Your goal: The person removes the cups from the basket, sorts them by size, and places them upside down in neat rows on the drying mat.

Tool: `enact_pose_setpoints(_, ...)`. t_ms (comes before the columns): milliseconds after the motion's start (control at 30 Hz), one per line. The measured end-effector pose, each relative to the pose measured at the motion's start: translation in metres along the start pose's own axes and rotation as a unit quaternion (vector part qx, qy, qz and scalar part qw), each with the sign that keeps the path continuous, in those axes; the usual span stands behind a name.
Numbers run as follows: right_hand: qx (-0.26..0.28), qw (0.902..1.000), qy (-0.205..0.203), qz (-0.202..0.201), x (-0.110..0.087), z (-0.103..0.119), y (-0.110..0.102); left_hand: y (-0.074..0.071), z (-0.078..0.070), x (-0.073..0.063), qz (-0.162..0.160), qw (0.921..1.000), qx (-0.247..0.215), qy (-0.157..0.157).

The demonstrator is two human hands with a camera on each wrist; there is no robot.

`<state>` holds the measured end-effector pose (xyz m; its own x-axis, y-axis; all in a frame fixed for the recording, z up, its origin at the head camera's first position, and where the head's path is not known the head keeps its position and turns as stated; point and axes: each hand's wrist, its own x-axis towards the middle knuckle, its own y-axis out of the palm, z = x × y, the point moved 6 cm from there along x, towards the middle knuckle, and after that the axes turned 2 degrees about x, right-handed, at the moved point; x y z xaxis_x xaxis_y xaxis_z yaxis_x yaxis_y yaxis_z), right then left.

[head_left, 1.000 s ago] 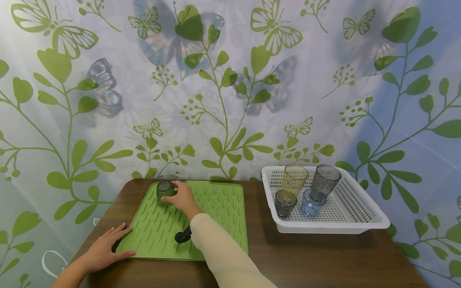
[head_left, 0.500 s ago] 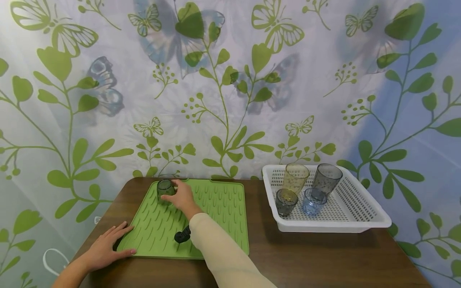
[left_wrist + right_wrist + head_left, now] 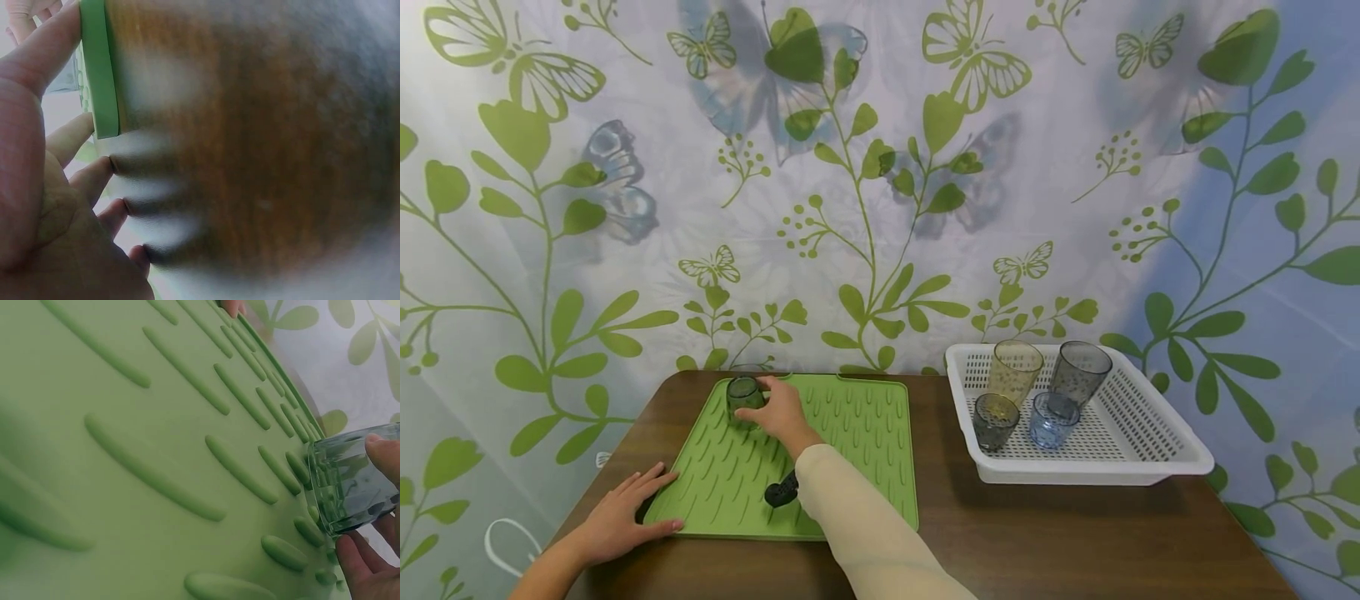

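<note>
My right hand (image 3: 781, 410) grips a small dark tinted glass (image 3: 744, 397) at the back left of a ridged green drying mat (image 3: 850, 467). In the right wrist view, the thumb and fingers hold the see-through glass (image 3: 350, 478) from opposite sides, one end right at the mat's ridges. My left hand (image 3: 617, 517) lies with fingers spread at the mat's front left corner. From the left wrist, the thumb (image 3: 56, 47) touches the mat's green edge (image 3: 100, 75), while the other fingertips reach the brown wooden tabletop beside it.
On the right of the wooden table (image 3: 1045, 533) stands a white perforated basket (image 3: 1150, 433). It holds several glasses, among them a yellowish tall one (image 3: 1015, 372), a grey tall one (image 3: 1078, 372) and a small blue one (image 3: 1052, 423). A patterned curtain (image 3: 880, 208) hangs behind.
</note>
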<state>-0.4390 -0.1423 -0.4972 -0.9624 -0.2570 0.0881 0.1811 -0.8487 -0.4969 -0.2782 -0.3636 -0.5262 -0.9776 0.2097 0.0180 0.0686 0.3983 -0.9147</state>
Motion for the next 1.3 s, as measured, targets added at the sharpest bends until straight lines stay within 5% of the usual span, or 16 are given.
enact_pose_setpoints(200, -0.005, 1.0, 0.0, 0.0, 0.0, -0.001, -0.002, 0.008, 0.013, 0.005, -0.002, 1.0, -0.004, -0.003)
enact_pose_setpoints(500, 0.019, 0.9998, -0.004, 0.01, -0.006, 0.003, -0.018, 0.004, 0.003, 0.003, 0.006, 0.9999, -0.006, 0.006)
enact_pose_setpoints(700, 0.043, 0.999, -0.015, 0.005, -0.009, 0.011, -0.045, 0.007, 0.012, 0.006, 0.008, 1.0, 0.002, 0.003)
enact_pose_setpoints(1300, 0.083, 0.9923, -0.091, -0.009, -0.04, 0.044, -0.142, -0.003, -0.002, 0.005, 0.0, 0.9994, 0.021, 0.03)
